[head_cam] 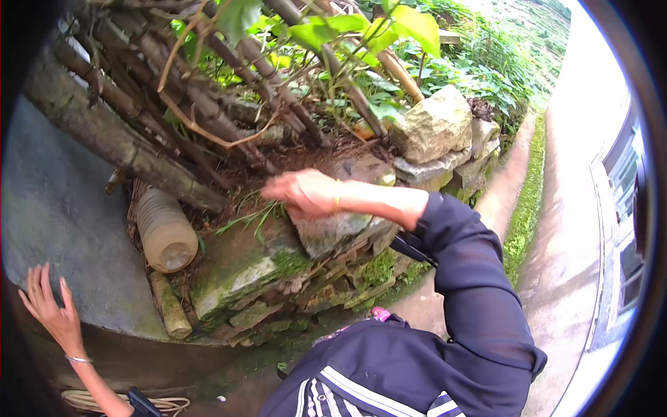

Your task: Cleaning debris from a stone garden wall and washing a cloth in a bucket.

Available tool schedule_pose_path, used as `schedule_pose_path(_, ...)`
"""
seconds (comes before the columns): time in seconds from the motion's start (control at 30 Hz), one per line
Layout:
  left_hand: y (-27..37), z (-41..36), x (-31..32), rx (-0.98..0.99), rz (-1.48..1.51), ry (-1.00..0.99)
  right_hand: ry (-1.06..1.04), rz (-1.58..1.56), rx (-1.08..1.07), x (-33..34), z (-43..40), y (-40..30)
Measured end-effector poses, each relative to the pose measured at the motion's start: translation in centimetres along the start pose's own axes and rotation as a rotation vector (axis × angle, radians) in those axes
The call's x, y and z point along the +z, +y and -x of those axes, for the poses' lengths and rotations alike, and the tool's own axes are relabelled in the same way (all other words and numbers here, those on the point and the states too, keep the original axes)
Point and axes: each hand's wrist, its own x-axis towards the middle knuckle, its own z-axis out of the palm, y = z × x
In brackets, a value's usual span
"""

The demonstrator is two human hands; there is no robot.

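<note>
My right hand, blurred, is over the top of a mossy stone wall, right beside a tuft of green grass. Its fingers look bent, but whether they hold any blades is unclear. A yellow band circles that wrist. At the far left, my left hand has its fingers spread, holds nothing, and appears to rest against a smooth grey wall. That wrist wears a silver-coloured bangle. Between the hands, a ribbed, cloudy plastic bottle lies with its base towards me. Below it sits a short mossy log.
Bamboo poles and thin stems lean across the upper left. Leafy vines hang above the wall. A large pale rock caps it on the right. Coiled hose or rope lies lower left. A mossy gutter strip borders a white building.
</note>
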Motion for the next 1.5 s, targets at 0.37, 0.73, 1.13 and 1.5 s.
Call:
schedule_pose_path(0.37,33.6,-5.1,-8.8,-0.229,0.92,-0.512,-0.049,-0.083,0.304,-6.5,27.0,11.8)
schedule_pose_path(0.73,46.5,-9.8,3.1,0.107,1.102,-0.853,0.032,-0.103,0.245,-9.9,29.8,12.4)
schedule_pose_path(1.13,45.7,-10.5,13.6,0.086,1.033,-1.041,0.025,0.048,0.717,-16.4,35.6,8.9)
schedule_pose_path(1.5,55.2,-16.3,-9.4,-0.042,1.435,-0.386,0.816,-0.912,1.352,-13.0,49.5,20.0)
